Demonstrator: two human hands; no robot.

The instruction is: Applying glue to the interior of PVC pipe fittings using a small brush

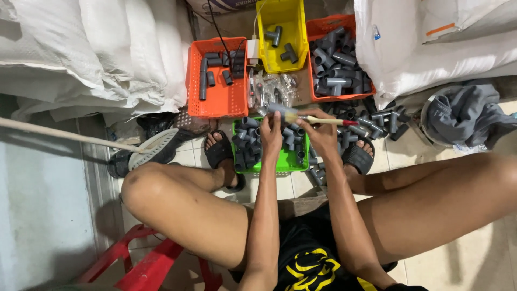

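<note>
Grey plastic pipe fitting (280, 109), rigid, light, likely slick: your left hand (271, 134) grips it closed above the green basket (269, 164), your right hand (322, 132) closed on the brush (318, 119).

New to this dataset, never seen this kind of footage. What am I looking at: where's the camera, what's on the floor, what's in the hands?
There is no machine here. One camera sits on a person's head and looks down, so you see their own arms, bare knees and sandalled feet while they sit on a red stool.

The right hand holds a paintbrush with a pale handle and a red end. The left hand is closed around something small at the brush's bristles; what it is cannot be made out.

On the tiled floor, below the hands, is a green basket of short grey pipe fittings. Beyond it stand an orange basket with a few fittings, a yellow bin with two tee pieces, and another orange basket heaped full. More fittings lie loose at the right. White sacks flank both sides.
</note>
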